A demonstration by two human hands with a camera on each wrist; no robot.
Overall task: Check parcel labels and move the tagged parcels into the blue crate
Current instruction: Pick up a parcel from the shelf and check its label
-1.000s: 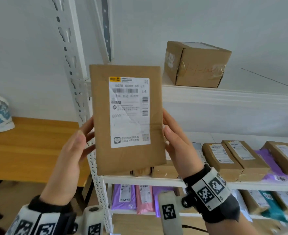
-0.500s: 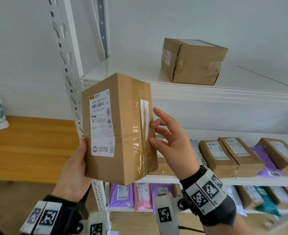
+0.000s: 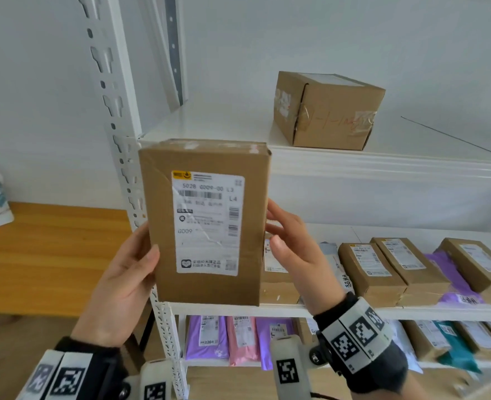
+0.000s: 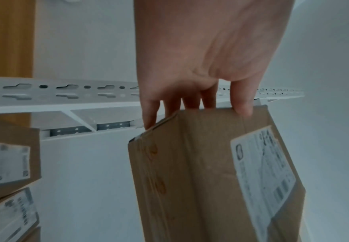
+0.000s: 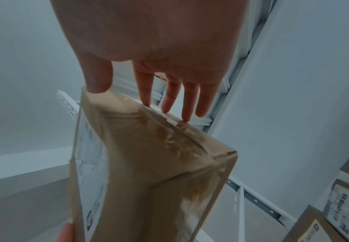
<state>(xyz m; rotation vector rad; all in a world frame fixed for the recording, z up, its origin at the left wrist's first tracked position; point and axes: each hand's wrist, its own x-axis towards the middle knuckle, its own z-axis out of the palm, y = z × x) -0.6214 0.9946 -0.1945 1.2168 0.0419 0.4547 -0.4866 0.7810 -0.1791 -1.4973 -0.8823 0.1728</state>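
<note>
I hold a brown cardboard parcel (image 3: 160, 215) upright in front of the shelf rack, its white printed label (image 3: 208, 223) facing me. My left hand (image 3: 140, 264) grips the left edge, thumb on the front and fingers behind. My right hand (image 3: 290, 249) pinches the right side, thumb at the front edge and fingertips on the back edge. In the left wrist view the left hand (image 4: 200, 65) meets the parcel (image 4: 200, 172) at its end. The right wrist view shows the right hand (image 5: 155, 57) on the parcel's (image 5: 148, 172) taped side. No blue crate is in view.
A white rack post (image 3: 123, 157) stands just behind the parcel. One taped box (image 3: 328, 111) sits on the upper shelf. Brown parcels (image 3: 383, 267) and a purple mailer (image 3: 452, 278) fill the middle shelf, purple (image 3: 206, 336) and pink mailers (image 3: 243, 339) the lower. A wooden table (image 3: 50, 249) lies left.
The parcel was turned to show its taped side half a second ago and is now turned back with the label facing me. Both hands kept hold of it.
</note>
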